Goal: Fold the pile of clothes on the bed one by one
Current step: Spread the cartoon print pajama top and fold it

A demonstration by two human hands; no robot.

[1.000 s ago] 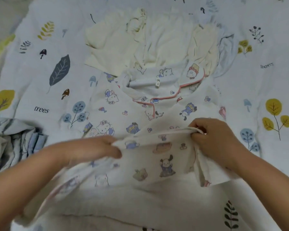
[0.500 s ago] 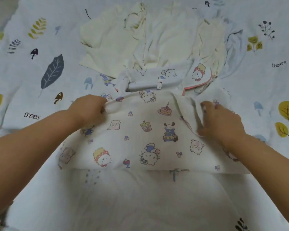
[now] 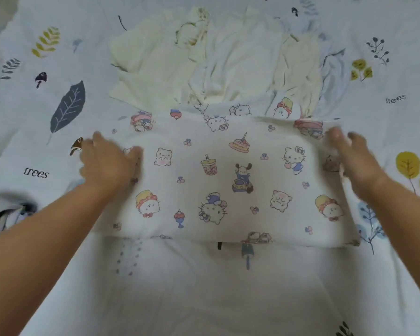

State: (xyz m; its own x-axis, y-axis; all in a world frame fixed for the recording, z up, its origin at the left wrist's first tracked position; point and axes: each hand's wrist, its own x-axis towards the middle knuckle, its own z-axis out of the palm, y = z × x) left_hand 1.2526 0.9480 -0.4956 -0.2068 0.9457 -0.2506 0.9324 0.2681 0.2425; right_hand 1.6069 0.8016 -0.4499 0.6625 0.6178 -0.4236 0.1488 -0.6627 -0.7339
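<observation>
Both grips released, left hand [image 3: 104,161], right hand [image 3: 354,158], flat on soft rectangular cartoon-print garment [image 3: 218,180]

one head-worn view looks steeply down, close over the bed [image 3: 204,287].

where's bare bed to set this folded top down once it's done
Bare sheet lies in front of the cartoon-print top, between the forearms, and beside the left hand around the leaf print. Crowded: the cream clothes pile behind the top, and rumpled striped fabric at the left edge.
</observation>
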